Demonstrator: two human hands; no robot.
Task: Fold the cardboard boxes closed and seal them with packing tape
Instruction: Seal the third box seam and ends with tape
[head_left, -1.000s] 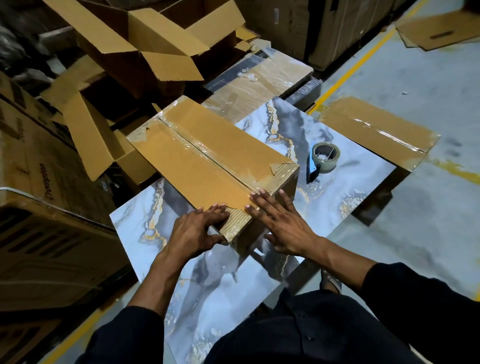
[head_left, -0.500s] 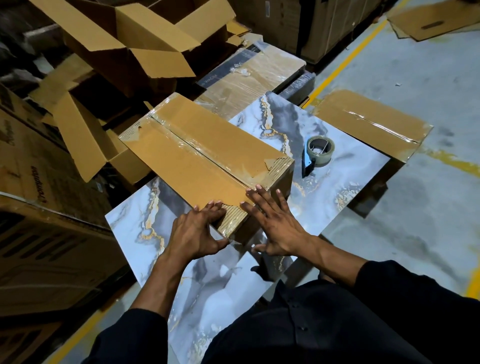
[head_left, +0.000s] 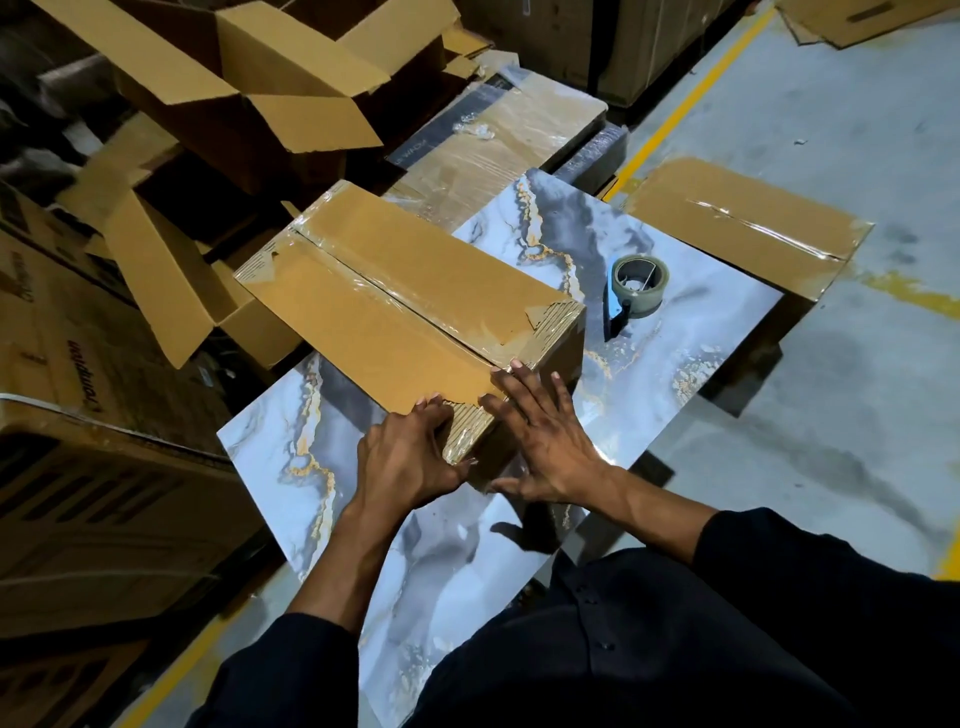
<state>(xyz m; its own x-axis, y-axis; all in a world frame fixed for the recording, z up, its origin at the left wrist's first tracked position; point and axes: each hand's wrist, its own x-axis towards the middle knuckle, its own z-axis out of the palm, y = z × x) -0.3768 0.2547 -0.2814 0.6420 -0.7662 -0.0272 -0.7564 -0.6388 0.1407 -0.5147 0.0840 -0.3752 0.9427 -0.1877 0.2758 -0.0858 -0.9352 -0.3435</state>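
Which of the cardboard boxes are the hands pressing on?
The taped box on the marble slab; the other sealed box sits untouched beyond the tape dispenser.

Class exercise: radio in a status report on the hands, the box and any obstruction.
Left hand and right hand flat, pressing tape on the box near end. Top seam taped. Tape dispenser apart on marbled board. Nothing obstructing.

A marble-patterned slab (head_left: 691, 332) served as the work surface. On it lay a closed cardboard box (head_left: 395, 312) with clear tape along its seam. A roll of packing tape (head_left: 638, 287) in a blue dispenser stood near the box, on its right side, apart from it.
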